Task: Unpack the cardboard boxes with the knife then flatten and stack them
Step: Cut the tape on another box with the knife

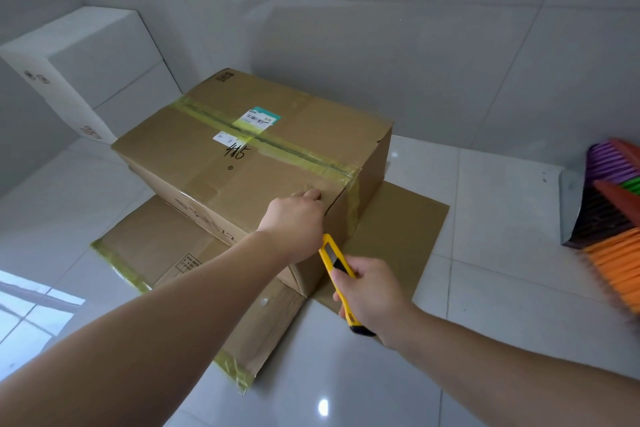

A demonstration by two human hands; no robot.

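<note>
Fingers of left hand (297, 215) rest curled on taped box (249, 152); right hand (370, 295) grips yellow knife (337, 274).

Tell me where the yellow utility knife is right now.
In the head view, lower centre-right: the right hand grips the yellow utility knife, tip by the taped brown cardboard box.

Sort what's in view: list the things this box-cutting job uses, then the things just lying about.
In use: sealed cardboard box, yellow knife gripped by right hand, left hand steadying the box's corner, flattened cardboard underneath.

Lying about: white boxes by the wall, brooms.
</note>
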